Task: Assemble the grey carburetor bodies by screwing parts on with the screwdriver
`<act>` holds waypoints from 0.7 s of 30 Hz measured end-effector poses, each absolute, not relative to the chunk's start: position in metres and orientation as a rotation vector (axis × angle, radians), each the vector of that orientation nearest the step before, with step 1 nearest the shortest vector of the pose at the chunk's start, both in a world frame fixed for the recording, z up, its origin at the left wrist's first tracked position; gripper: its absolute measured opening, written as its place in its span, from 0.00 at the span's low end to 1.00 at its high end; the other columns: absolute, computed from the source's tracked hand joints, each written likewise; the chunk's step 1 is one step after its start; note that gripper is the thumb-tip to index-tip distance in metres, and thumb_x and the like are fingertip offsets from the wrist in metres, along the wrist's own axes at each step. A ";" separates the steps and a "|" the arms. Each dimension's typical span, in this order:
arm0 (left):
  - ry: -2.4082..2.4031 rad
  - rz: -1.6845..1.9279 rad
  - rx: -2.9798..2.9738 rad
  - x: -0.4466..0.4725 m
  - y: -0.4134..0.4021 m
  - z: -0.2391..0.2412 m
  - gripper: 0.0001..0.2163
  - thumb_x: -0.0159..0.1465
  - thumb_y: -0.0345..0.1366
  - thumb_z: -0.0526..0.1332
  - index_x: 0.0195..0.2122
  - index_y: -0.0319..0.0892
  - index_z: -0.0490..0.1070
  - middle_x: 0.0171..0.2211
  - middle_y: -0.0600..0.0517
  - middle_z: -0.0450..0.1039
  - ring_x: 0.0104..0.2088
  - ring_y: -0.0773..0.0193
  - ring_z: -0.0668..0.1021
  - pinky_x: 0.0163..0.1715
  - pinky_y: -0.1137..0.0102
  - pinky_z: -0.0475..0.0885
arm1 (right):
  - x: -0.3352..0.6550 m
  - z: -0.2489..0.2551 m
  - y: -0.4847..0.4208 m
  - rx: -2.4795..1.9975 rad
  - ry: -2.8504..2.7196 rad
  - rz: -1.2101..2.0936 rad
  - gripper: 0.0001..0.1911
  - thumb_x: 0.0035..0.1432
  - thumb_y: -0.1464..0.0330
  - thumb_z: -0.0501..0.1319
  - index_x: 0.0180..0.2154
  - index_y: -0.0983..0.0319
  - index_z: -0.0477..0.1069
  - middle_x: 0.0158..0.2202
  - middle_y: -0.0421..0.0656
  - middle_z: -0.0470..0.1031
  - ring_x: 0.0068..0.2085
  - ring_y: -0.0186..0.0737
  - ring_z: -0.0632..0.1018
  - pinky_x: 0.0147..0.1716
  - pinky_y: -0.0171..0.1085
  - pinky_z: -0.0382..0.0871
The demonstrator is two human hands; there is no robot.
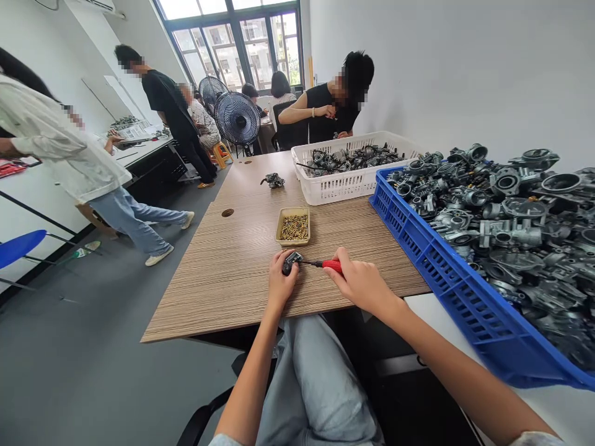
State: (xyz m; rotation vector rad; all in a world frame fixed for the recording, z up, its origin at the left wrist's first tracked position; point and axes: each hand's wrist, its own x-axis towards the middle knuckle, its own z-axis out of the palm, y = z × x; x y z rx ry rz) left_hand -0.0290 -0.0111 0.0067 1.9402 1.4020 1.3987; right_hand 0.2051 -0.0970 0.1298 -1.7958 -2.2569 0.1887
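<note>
My left hand is closed around a small grey and black carburetor, low over the near part of the wooden table. My right hand grips the red handle of a screwdriver. Its dark shaft points left, with the tip at the carburetor; the exact contact is too small to make out. Just beyond my hands stands a small cream tray holding many tiny brass parts. Farther back, a single carburetor lies on the tabletop.
At right, a blue crate is heaped with carburetor bodies. Behind it, a white basket holds more. A co-worker sits across the table. Other people stand and walk at left, near a fan.
</note>
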 end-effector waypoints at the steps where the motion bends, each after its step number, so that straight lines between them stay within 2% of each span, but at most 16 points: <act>1: 1.403 1.396 1.940 -0.029 -0.011 0.007 0.17 0.70 0.33 0.63 0.59 0.46 0.78 0.56 0.44 0.77 0.59 0.50 0.78 0.66 0.51 0.70 | 0.205 0.129 -0.096 -1.814 -2.252 0.171 0.14 0.82 0.55 0.52 0.51 0.59 0.61 0.36 0.45 0.84 0.38 0.50 0.87 0.29 0.38 0.54; 5: 1.405 1.397 1.931 -0.029 -0.012 0.008 0.16 0.70 0.32 0.63 0.58 0.46 0.78 0.56 0.44 0.77 0.59 0.50 0.78 0.66 0.52 0.71 | 0.209 0.130 -0.096 -1.735 -2.239 0.219 0.13 0.81 0.55 0.53 0.51 0.58 0.60 0.37 0.44 0.84 0.39 0.49 0.87 0.31 0.37 0.55; 9: 1.408 1.391 1.932 -0.029 -0.012 0.009 0.15 0.70 0.33 0.63 0.57 0.46 0.78 0.55 0.44 0.77 0.60 0.50 0.78 0.66 0.52 0.71 | 0.212 0.132 -0.099 -1.536 -2.253 0.368 0.10 0.79 0.63 0.57 0.54 0.57 0.58 0.45 0.43 0.85 0.42 0.47 0.86 0.36 0.36 0.61; 11: 1.411 1.387 1.933 -0.029 -0.012 0.008 0.16 0.70 0.33 0.63 0.58 0.47 0.78 0.55 0.44 0.77 0.59 0.51 0.78 0.67 0.52 0.71 | 0.211 0.132 -0.100 -1.513 -2.274 0.387 0.09 0.79 0.65 0.57 0.54 0.57 0.58 0.45 0.43 0.84 0.42 0.47 0.86 0.36 0.37 0.61; 14: 1.411 1.392 1.931 -0.029 -0.012 0.007 0.16 0.70 0.34 0.63 0.58 0.47 0.78 0.56 0.44 0.77 0.59 0.51 0.78 0.67 0.52 0.71 | 0.208 0.132 -0.100 -1.591 -2.287 0.332 0.08 0.80 0.62 0.55 0.53 0.58 0.58 0.43 0.44 0.84 0.41 0.49 0.86 0.35 0.37 0.60; 21: 1.419 1.396 1.928 -0.029 -0.012 0.006 0.16 0.70 0.33 0.63 0.58 0.47 0.78 0.56 0.44 0.77 0.60 0.51 0.78 0.67 0.52 0.71 | 0.203 0.136 -0.099 -1.806 -2.296 0.224 0.13 0.82 0.56 0.50 0.53 0.60 0.60 0.40 0.47 0.85 0.41 0.51 0.87 0.32 0.38 0.60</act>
